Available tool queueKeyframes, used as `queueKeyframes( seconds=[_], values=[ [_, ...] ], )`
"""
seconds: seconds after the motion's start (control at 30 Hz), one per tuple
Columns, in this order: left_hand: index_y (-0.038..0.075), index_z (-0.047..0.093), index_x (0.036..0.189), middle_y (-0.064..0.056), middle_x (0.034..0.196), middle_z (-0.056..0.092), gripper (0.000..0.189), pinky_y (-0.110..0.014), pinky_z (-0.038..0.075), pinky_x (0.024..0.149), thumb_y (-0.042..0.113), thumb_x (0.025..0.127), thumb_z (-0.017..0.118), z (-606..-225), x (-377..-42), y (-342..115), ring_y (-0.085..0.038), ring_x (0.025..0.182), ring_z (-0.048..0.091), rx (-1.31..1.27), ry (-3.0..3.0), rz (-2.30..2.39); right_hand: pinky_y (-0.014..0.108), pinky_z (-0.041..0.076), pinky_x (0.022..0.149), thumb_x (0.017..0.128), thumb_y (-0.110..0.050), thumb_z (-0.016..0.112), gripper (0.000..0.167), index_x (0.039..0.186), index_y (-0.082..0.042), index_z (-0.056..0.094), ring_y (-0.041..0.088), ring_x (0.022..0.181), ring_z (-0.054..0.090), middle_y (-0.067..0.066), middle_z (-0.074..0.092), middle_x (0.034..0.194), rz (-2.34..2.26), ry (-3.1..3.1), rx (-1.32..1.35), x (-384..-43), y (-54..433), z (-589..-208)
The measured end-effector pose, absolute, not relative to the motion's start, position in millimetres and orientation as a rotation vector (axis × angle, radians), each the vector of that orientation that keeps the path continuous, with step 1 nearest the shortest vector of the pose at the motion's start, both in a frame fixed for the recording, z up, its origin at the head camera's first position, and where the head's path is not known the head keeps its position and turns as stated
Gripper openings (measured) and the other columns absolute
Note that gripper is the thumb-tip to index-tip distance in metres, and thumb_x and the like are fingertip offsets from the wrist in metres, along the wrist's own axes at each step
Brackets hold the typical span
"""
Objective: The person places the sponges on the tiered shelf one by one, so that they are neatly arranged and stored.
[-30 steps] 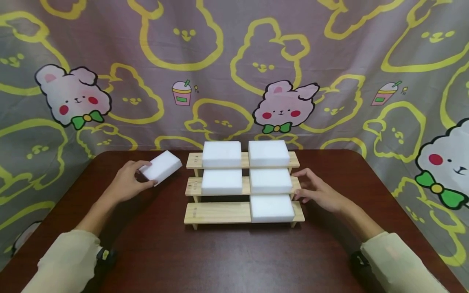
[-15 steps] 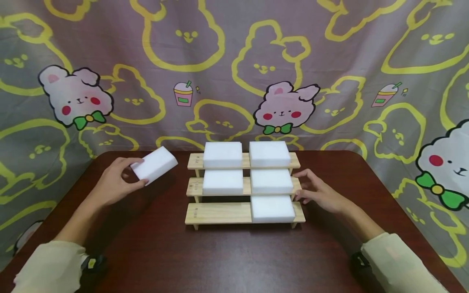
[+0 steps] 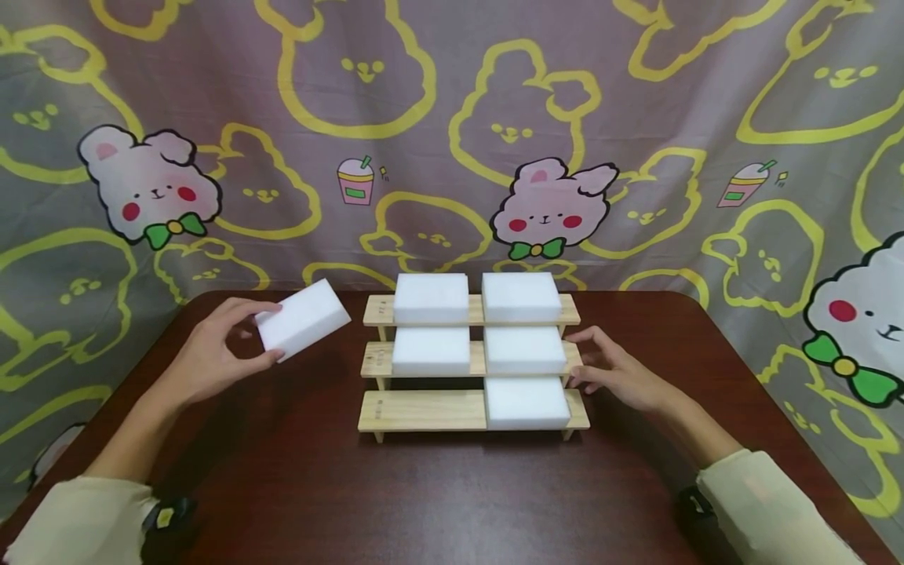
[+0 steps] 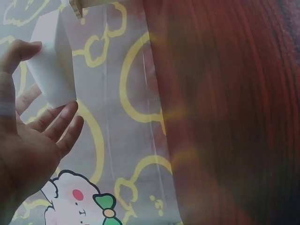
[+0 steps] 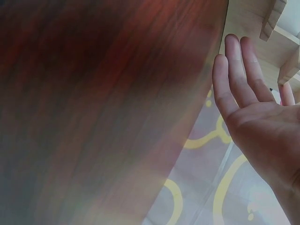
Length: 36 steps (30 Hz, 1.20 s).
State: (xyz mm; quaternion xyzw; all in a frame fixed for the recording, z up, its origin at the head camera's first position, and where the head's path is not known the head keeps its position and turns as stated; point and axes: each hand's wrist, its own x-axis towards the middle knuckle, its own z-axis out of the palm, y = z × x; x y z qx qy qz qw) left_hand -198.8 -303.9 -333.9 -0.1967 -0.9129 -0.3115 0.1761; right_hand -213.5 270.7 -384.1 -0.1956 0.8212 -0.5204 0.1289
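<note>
My left hand (image 3: pixel 215 345) pinches a white foam block (image 3: pixel 302 318) between thumb and fingers, tilted, over the table's left side. In the left wrist view the block (image 4: pixel 52 61) stands between the thumb and the fingertips. A three-tier wooden rack (image 3: pixel 424 410) stands to its right, with two white blocks on the top tier, two on the middle tier and one white block (image 3: pixel 526 402) at the right of the bottom tier. My right hand (image 3: pixel 621 377) has its thumb and index finger touching the rack's right end; its other fingers (image 5: pixel 237 77) extend straight in the right wrist view.
The dark red-brown table (image 3: pixel 466 502) has rounded back corners. Behind it hangs a grey curtain (image 3: pixel 424 78) with yellow outlines and rabbit faces, which also runs along both sides. Black wrist straps show below both sleeves.
My left hand has shifted left with the foam block, and the block has turned slightly, showing more of its near side. The right hand keeps its place at the rack.
</note>
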Motion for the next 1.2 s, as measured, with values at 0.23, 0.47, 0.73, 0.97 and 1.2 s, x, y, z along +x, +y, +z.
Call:
queueKeyframes(
  seconds=[0.23, 0.47, 0.73, 0.97, 1.2],
  values=[
    [0.005, 0.064, 0.132, -0.016, 0.127, 0.059, 0.065, -0.008, 0.043, 0.080, 0.006, 0.073, 0.090, -327, -195, -295, -0.027, 0.102, 0.054, -0.615, -2.578, -0.919, 0.042, 0.057, 0.076, 0.102, -0.010, 0.061, 0.046, 0.140, 0.001, 0.037, 0.027, 0.094, 0.071, 0.023, 0.064, 0.111, -1.522, 2.387, -0.594, -215, 270, -385],
    [0.007, 0.065, 0.131, -0.013, 0.128, 0.060, 0.066, -0.005, 0.042, 0.082, 0.006, 0.071, 0.092, -320, -191, -283, -0.013, 0.105, 0.049, -0.699, -2.553, -0.938, 0.042, 0.056, 0.075, 0.102, -0.009, 0.061, 0.046, 0.140, 0.002, 0.037, 0.025, 0.093, 0.072, 0.023, 0.064, 0.112, -1.533, 2.390, -0.600, -216, 270, -386],
    [0.008, 0.066, 0.131, -0.012, 0.128, 0.061, 0.068, -0.008, 0.044, 0.083, 0.002, 0.068, 0.092, -315, -189, -273, -0.006, 0.106, 0.048, -0.796, -2.518, -0.975, 0.042, 0.056, 0.076, 0.103, -0.009, 0.060, 0.046, 0.140, 0.002, 0.036, 0.025, 0.093, 0.071, 0.022, 0.064, 0.108, -1.536, 2.382, -0.596, -215, 270, -386],
    [0.011, 0.065, 0.131, -0.007, 0.127, 0.062, 0.069, -0.014, 0.047, 0.084, 0.005, 0.068, 0.093, -309, -184, -263, -0.006, 0.106, 0.050, -0.902, -2.524, -0.994, 0.042, 0.056, 0.075, 0.103, -0.009, 0.060, 0.046, 0.141, 0.002, 0.036, 0.026, 0.094, 0.071, 0.022, 0.064, 0.108, -1.536, 2.382, -0.596, -215, 270, -385],
    [0.011, 0.064, 0.132, -0.002, 0.128, 0.060, 0.069, -0.017, 0.049, 0.087, 0.007, 0.069, 0.093, -307, -182, -256, -0.008, 0.107, 0.052, -0.959, -2.558, -1.009, 0.042, 0.056, 0.076, 0.103, -0.009, 0.060, 0.046, 0.141, 0.002, 0.036, 0.026, 0.093, 0.071, 0.022, 0.064, 0.108, -1.533, 2.383, -0.596, -215, 270, -386]
  ],
)
